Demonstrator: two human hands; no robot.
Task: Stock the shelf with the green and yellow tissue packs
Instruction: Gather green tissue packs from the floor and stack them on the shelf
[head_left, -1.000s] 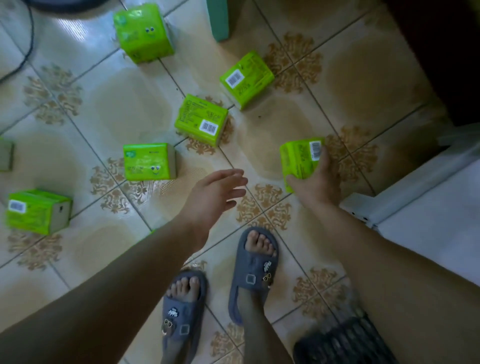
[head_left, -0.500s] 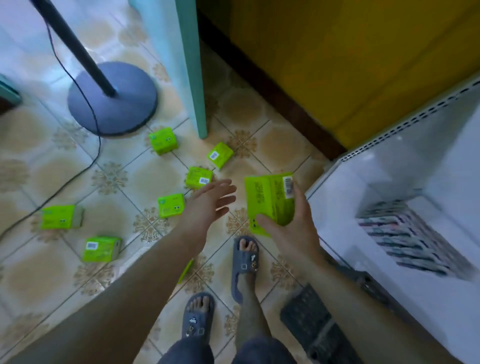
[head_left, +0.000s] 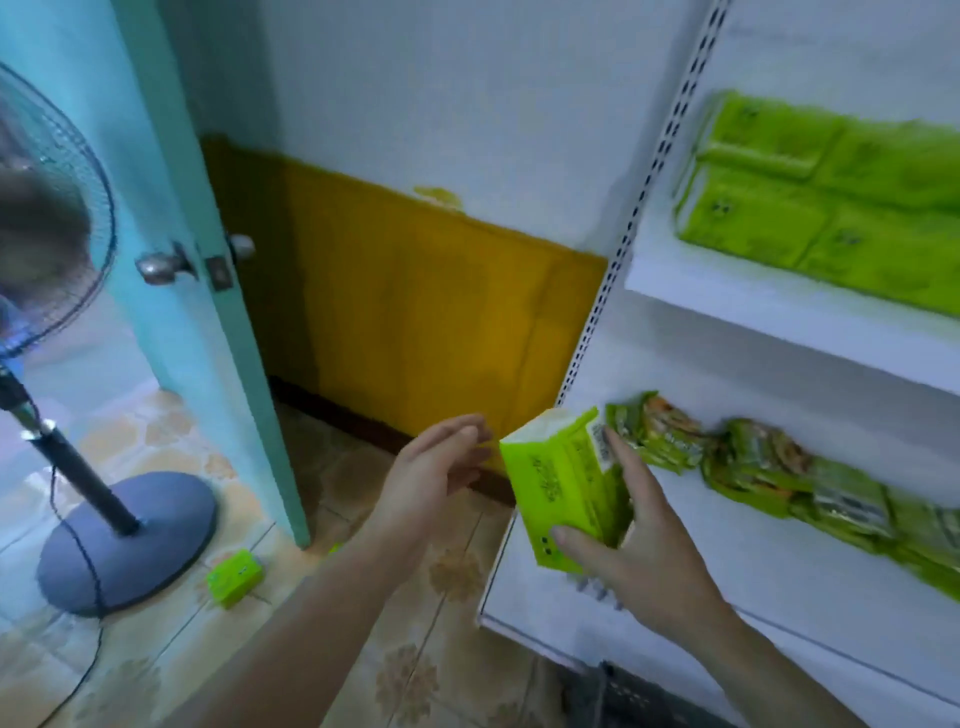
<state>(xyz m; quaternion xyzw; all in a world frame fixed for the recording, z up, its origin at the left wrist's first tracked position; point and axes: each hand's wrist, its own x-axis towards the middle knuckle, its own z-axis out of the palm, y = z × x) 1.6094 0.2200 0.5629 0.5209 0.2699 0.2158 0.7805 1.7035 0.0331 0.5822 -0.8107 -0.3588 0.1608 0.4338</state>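
Leftmost, a pedestal fan (head_left: 124, 540) stands on the tiled floor (head_left: 156, 649) near a loose green tissue pack (head_left: 234, 577); the left hand (head_left: 431, 478), fingers relaxed and empty, hovers just beside the held tissue pack (head_left: 561, 488), gripped tilted by the right hand (head_left: 634, 540) over the white shelf (head_left: 753, 582), below stacked green packs (head_left: 821, 192).

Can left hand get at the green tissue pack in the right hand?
Probably yes: the open left hand hovers beside the green rectangular plastic tissue pack, nothing between them; the right hand grips its other side.

Glossy plastic-wrapped tissue pack (head_left: 563, 480)
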